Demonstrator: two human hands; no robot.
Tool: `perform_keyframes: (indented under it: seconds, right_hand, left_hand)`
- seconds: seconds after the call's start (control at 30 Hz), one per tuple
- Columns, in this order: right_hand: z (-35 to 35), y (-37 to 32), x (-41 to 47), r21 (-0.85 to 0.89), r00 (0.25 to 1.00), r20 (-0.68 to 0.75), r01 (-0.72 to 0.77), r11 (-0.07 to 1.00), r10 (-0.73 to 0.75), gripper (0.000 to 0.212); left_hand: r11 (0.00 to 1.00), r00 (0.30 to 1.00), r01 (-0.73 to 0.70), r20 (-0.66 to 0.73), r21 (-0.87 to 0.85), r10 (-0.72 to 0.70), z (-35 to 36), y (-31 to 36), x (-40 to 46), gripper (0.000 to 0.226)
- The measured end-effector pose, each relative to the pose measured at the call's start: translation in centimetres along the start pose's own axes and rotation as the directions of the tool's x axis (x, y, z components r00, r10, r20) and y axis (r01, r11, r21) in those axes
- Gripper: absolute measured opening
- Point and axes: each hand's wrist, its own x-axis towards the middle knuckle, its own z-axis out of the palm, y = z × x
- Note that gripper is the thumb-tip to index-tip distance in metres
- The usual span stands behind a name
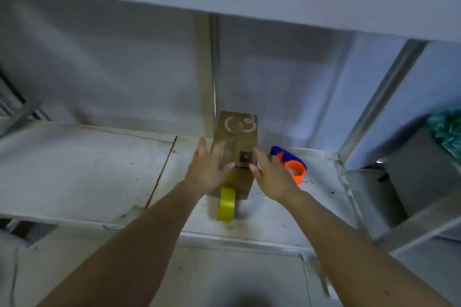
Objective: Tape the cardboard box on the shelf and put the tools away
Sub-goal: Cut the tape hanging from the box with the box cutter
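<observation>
Both hands are at the cardboard box, which lies lengthwise on the shelf, its far end near the back wall and its near end toward the person. The left hand lies flat on the box's left top with its fingers spread and released, grasping nothing; the right hand is at the box's right edge, fingers likewise loose and unclenched, whether touching the cardboard or just beside it I cannot tell. A yellow tape roll stands on edge at the near end of the box, touching or just beside it, and a blue and orange tape dispenser lies on the shelf to the right, near the right hand. By my reading the step in hand is steadying or pressing the flaps closed along the centre seam, with taping itself not yet begun; the next move would call for one hand to hold the flaps down while the other takes up the roll. White printed marks on the far top resemble a bracket and a "3", too blurred to read; a small dark square label near the seam is illegible
</observation>
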Motion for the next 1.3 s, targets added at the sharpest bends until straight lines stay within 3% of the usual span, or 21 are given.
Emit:
perform_keyframes:
  seconds: [0.13, 0.2, 0.37, 0.5, 0.7, 0.93, 1.03, 1.1, 1.2, 1.3]
  right_hand:
    - [2.9, 2.1, 2.5, 0.082, 0.99, 0.14, 0.021, 0.996, -0.033, 0.064]
    - [4.4, 2.9, 3.1, 0.117, 0.989, 0.13, 0.055, 0.992, -0.07, 0.067]
    - [7.4, 4.0, 3.8, 0.097, 0.998, -0.02, 0.069, 0.993, -0.068, 0.064]
    - [8.2, 3.3, 2.1, -0.026, 0.978, -0.174, 0.117, 0.993, -0.12, 0.059]
    - [8.4, 2.8, -2.1, -0.052, 0.969, -0.211, 0.122, 0.991, -0.13, 0.057]
    - [8.7, 1.8, -5.1, -0.111, 0.976, -0.17, 0.12, 0.987, -0.138, 0.055]
    - [9.1, 1.7, -5.4, -0.113, 0.98, -0.152, 0.109, 0.988, -0.125, 0.053]
    - [9.0, 2.2, -5.5, 0.009, 0.981, -0.154, 0.122, 0.993, -0.119, 0.049]
    - [9.1, 3.8, -5.6, 0.338, 0.971, -0.231, 0.134, 0.932, -0.056, 0.044]
    - [9.4, 6.3, -3.8, 0.457, 0.899, -0.371, -0.042, 0.888, 0.233, 0.036]
  left_hand:
    - [0.978, 0.999, -0.014, 0.043, -0.207, 0.023, 2.5, -2.7, 2.5, 0.082]
    - [0.959, 0.996, -0.079, 0.013, -0.273, 0.086, 4.1, -4.0, 3.3, 0.082]
    - [0.924, 0.982, -0.175, -0.126, -0.342, 0.139, 6.5, -6.2, 4.1, 0.062]
    - [0.916, 0.961, -0.219, -0.236, -0.336, 0.143, 7.0, -6.7, 3.6, 0.053]
    - [0.93, 0.953, -0.241, -0.247, -0.277, 0.174, 7.1, -7.0, 0.1, 0.053]
    - [0.962, 0.951, -0.228, -0.248, -0.148, 0.187, 6.9, -7.0, -4.2, 0.051]
    - [0.975, 0.94, -0.215, -0.257, 0.063, 0.224, 7.1, -6.5, -4.7, 0.05]
    - [0.938, 0.926, -0.223, -0.244, 0.264, 0.289, 7.2, -5.8, -4.7, 0.054]
    - [0.85, 0.896, -0.276, -0.198, 0.448, 0.396, 7.8, -4.5, -4.5, 0.064]
    - [0.779, 0.879, -0.327, -0.13, 0.535, 0.458, 8.3, -3.3, -3.7, 0.06]
